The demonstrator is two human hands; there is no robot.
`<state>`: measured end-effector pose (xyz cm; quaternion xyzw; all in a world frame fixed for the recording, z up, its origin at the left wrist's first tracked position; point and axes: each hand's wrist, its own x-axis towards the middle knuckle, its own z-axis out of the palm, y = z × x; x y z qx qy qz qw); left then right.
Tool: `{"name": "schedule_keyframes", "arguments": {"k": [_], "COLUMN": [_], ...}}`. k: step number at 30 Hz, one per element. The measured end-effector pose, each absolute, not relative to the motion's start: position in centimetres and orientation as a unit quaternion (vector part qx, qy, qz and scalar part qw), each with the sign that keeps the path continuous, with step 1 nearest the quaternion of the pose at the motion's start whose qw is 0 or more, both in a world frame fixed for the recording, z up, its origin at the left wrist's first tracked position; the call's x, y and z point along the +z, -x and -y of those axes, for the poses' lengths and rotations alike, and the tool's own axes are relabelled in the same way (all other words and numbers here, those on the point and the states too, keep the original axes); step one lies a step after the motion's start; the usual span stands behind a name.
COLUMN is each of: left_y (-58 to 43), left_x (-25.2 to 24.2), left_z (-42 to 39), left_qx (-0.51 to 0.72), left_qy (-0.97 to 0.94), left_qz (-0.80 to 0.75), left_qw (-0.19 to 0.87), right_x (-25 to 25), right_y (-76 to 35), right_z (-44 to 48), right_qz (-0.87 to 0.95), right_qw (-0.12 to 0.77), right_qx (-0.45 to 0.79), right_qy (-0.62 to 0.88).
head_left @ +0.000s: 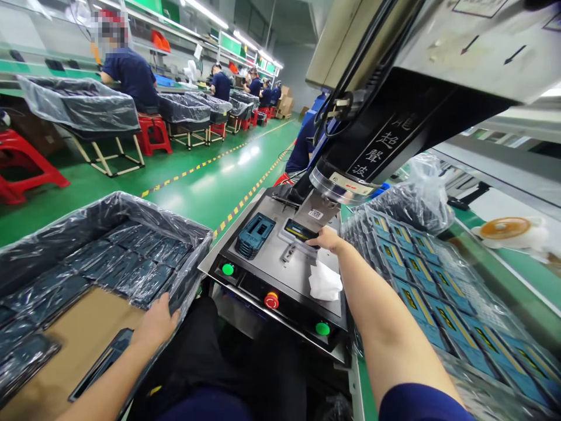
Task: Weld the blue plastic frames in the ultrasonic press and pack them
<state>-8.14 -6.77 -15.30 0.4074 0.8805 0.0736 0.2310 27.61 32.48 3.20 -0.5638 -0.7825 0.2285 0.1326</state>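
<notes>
My right hand (328,240) reaches to the machine's fixture, fingers closed at the near edge of a dark plastic casing with a yellow strip (299,230). The casing lies below the metal head (313,209) of the ultrasonic machine. On the plate to its left rests a teal plastic housing (256,235). My left hand (158,320) is over the right side of a plastic-lined bin (193,234), fingers curled down near the bagged dark parts (153,275); whatever they hold is hidden. Beneath my left forearm a dark frame-shaped part (103,362) lies on cardboard (94,316).
A white cloth (325,282) lies on the machine plate. Two green buttons (227,269) and a red stop button (271,300) line its front. At right stand trays of teal casings (421,275). Co-workers (131,76) sit along the far bench.
</notes>
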Motion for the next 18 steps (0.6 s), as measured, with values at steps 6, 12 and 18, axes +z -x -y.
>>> {"name": "schedule_keyframes", "arguments": {"k": [6, 12, 18], "left_y": [8.0, 8.2, 8.5], "left_x": [-14.7, -15.4, -15.9], "left_z": [6.7, 6.8, 6.8], "left_qx": [0.073, 0.073, 0.073], "left_qy": [-0.407, -0.417, -0.422], "left_qz": [-0.881, -0.879, -0.875], "left_qw": [0.232, 0.220, 0.224], "right_x": [1.7, -0.2, -0.9], "right_y": [-27.4, -26.4, -25.5], "right_z": [-31.4, -29.4, -27.5], "right_qz": [0.814, 0.828, 0.831], "right_qw": [0.106, 0.142, 0.168], "right_qx": [0.180, 0.081, 0.038], "right_qy": [0.542, 0.536, 0.529]}}
